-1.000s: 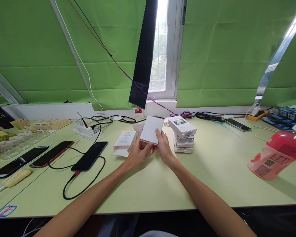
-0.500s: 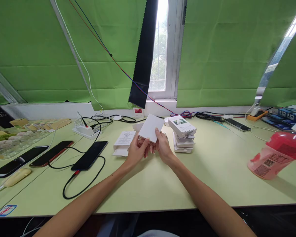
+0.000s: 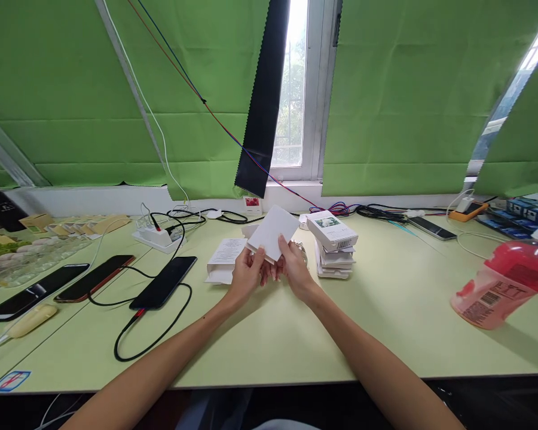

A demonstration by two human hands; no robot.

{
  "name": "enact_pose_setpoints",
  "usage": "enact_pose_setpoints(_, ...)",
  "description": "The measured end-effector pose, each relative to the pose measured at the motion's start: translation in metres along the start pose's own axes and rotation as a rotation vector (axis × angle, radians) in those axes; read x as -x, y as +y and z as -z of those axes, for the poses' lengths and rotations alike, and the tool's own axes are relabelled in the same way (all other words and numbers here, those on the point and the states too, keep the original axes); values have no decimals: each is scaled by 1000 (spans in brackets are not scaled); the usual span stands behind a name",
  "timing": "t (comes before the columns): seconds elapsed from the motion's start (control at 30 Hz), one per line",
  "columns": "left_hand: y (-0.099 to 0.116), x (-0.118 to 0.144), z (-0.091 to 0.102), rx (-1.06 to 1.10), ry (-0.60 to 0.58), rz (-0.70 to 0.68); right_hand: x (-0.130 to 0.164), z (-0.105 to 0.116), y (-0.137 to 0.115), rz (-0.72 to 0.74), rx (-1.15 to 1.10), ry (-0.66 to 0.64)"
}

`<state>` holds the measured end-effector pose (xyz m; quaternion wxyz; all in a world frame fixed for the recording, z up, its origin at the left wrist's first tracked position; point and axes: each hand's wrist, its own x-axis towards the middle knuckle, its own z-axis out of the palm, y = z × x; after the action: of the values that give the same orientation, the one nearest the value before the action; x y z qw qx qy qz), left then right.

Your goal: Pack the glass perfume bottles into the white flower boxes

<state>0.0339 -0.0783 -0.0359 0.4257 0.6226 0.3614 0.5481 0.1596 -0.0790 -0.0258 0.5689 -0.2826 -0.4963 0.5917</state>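
Note:
A small stack of blank white cards (image 3: pixel 274 230) is held up between my two hands over the middle of the table. My left hand (image 3: pixel 247 270) grips its lower left corner, thumb on top and fingers beneath. On the lower right side, my right hand (image 3: pixel 296 266) pinches it the same way. The layers are slightly fanned apart. Left of the cards lies an opened white carton (image 3: pixel 224 254) with printed text, partly behind my left hand. To the right, a white box with a picture and barcode (image 3: pixel 332 230) tops a pile of flat white cartons (image 3: pixel 335 263).
Several phones lie on the left, one black phone (image 3: pixel 164 283) with a looped cable. A power strip (image 3: pixel 159 237) sits behind them. At right stands a pink bottle (image 3: pixel 497 283); another phone (image 3: pixel 431 227) and cables run along the back edge. An egg tray (image 3: pixel 36 260) is far left.
The cards have shifted slightly against each other, so a lower layer now shows along the left edge. My thumbs have moved a little further up onto them.

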Motion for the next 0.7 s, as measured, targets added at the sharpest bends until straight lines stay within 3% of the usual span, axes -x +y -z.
enact_pose_setpoints(0.17,2,1,-1,-26,-7,36,1,1,4,131,132,29)
enact_pose_setpoints(0.43,6,-1,4,4,162,-56,6,6,1,342,357,235)
enact_pose_setpoints(0.57,10,3,3,-69,227,-176,5,9,6,380,472,244)
enact_pose_setpoints(0.7,8,6,4,-252,349,-421,5,11,11,444,599,191)
